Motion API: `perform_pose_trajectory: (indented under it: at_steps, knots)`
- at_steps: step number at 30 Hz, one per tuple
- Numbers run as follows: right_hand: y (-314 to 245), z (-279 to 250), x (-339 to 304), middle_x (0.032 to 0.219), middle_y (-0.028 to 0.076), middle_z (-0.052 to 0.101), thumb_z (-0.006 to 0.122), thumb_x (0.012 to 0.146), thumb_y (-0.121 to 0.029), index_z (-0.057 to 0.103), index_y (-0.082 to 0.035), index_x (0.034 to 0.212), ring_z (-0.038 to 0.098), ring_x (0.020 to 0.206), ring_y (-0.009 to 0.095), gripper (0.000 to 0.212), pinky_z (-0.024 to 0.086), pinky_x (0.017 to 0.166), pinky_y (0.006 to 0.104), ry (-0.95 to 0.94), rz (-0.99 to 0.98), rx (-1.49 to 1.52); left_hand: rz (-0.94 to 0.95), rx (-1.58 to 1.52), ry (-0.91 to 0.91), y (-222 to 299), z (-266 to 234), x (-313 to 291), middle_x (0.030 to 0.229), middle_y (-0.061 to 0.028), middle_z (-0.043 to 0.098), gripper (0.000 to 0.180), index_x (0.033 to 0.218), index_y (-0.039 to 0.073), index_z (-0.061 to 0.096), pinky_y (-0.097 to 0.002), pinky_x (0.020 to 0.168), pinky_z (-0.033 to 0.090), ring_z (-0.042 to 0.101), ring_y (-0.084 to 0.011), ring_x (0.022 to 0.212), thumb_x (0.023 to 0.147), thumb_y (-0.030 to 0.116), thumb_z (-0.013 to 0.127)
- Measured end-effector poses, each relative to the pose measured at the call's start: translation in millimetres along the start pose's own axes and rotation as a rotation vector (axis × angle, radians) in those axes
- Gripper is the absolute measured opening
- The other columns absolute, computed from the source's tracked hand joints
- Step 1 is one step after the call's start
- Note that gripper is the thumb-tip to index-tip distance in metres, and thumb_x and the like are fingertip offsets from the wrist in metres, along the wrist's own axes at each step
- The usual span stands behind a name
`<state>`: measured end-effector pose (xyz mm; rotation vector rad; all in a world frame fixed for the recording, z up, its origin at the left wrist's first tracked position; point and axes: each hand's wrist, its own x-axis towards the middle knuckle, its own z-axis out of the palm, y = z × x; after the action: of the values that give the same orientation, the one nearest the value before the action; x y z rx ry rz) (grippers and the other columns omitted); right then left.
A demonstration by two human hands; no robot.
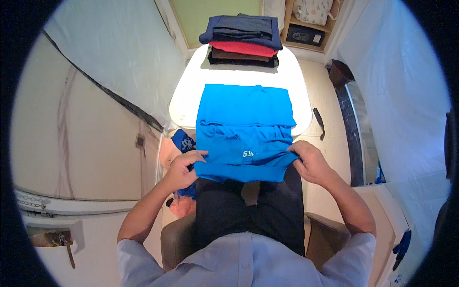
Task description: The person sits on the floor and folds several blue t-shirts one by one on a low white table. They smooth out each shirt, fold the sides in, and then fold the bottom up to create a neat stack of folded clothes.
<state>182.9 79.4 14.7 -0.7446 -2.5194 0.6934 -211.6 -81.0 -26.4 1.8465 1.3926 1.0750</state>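
Note:
A bright blue garment (pixel 244 107), partly folded, lies on the white table (pixel 186 91) and hangs over its near edge above my lap. White printing shows on its lower part, and its near edge is turned up in a band. My left hand (pixel 184 168) pinches the near left corner of the cloth between thumb and fingers. At the near right corner, my right hand (pixel 310 160) grips the fabric in the same way. Both hands are closed on the garment, roughly level with each other.
A stack of folded dark, red and brown clothes (pixel 244 36) sits at the table's far end. Peach and blue clothes (pixel 184 201) lie low at my left. A bin (pixel 341 71) and a black strip-like object (pixel 319 123) are to the right. Plastic sheeting hangs on both sides.

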Motion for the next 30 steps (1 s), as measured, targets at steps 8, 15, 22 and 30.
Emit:
perform_pose_trajectory:
  at_steps: [8,15,22,30]
  knots:
    - [53.2,-27.1,76.8,0.083,0.000,0.063,0.063,0.095,-0.010,0.068,-0.002,0.106,0.059,0.076,0.009,0.014,0.050,0.067,0.0289,-0.150,0.362,0.387,-0.442,-0.453,-0.066,-5.5,-57.2,88.8,0.096,-0.0025,0.073,0.014,0.105,0.006,0.073,-0.0297,0.089,0.052,0.067,-0.0127,0.094,0.094,0.009,0.065]
    - [113.2,-21.9,159.4,0.093,0.010,0.070,0.066,0.095,-0.017,0.067,0.002,0.111,0.069,0.083,0.019,0.025,0.062,0.071,0.0377,-0.131,0.681,0.682,-0.557,-0.612,0.015,-95.2,-65.7,192.5,0.098,-0.0070,0.075,0.019,0.106,0.003,0.074,-0.0296,0.087,0.054,0.068,-0.0158,0.089,0.090,0.005,0.063]
    - [142.9,8.7,171.2,0.095,0.014,0.070,0.069,0.095,-0.023,0.067,0.003,0.113,0.069,0.082,0.022,0.032,0.060,0.062,0.0331,-0.070,0.821,0.450,-0.796,-0.459,0.222,-138.7,-46.5,202.4,0.093,-0.0046,0.072,0.016,0.102,0.003,0.071,-0.0280,0.073,0.053,0.064,-0.0122,0.078,0.091,0.014,0.074]
    - [157.8,4.6,182.8,0.085,0.008,0.068,0.068,0.095,-0.021,0.069,-0.001,0.107,0.066,0.071,0.016,0.023,0.056,0.058,0.0302,0.130,0.842,0.691,-0.777,-0.529,0.246,-112.2,-63.1,229.7,0.088,-0.0050,0.072,0.014,0.101,0.003,0.071,-0.0253,0.068,0.054,0.064,-0.0117,0.073,0.092,0.013,0.073]
